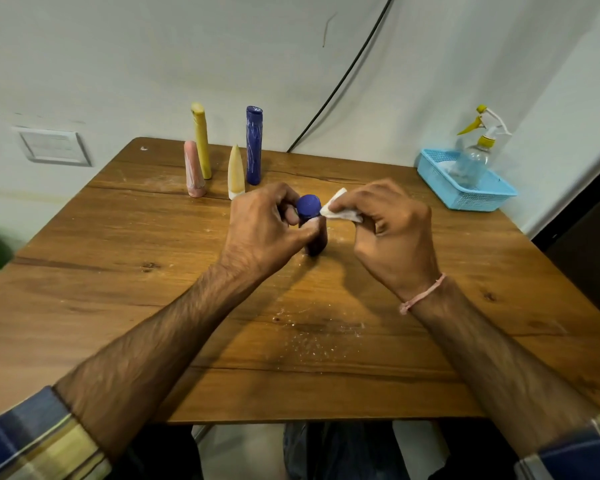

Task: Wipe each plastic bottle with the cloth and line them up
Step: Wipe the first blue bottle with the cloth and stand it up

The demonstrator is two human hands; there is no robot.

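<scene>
The left hand (267, 225) grips the blue-capped bottle (310, 220) upright mid-worktop; the right hand (385, 220) pinches the white cloth (340, 211) against its cap. Wiping seems underway. Next, likely stand it beside the four bottles (222, 157) near the far edge.

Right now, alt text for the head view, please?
A left hand grips a blue-capped bottle standing on a wooden table while the right hand holds a white cloth at its cap. Behind stand four more bottles; a blue basket sits far right.
</scene>
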